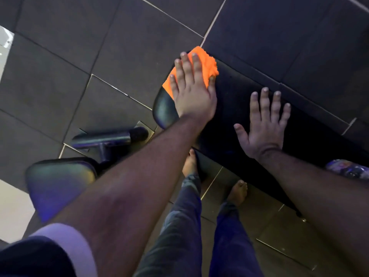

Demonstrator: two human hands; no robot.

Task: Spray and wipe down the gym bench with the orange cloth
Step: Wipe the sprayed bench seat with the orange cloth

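The black padded gym bench (229, 108) runs from the centre of the view toward the lower right. The orange cloth (205, 62) lies on its far rounded end. My left hand (191, 94) presses flat on the cloth, fingers spread over it and the thumb hooked around its right edge. My right hand (263, 132) rests palm down on the bench pad to the right of the cloth, fingers apart and holding nothing. A blurred clear bottle (348, 170), possibly the spray, lies on the bench at the right edge.
A second black pad (60, 180) sits at the lower left, joined to a dark metal frame bar (107, 138) on the floor. My bare feet (237, 191) stand beside the bench's near side. Dark floor tiles (79, 47) surround everything.
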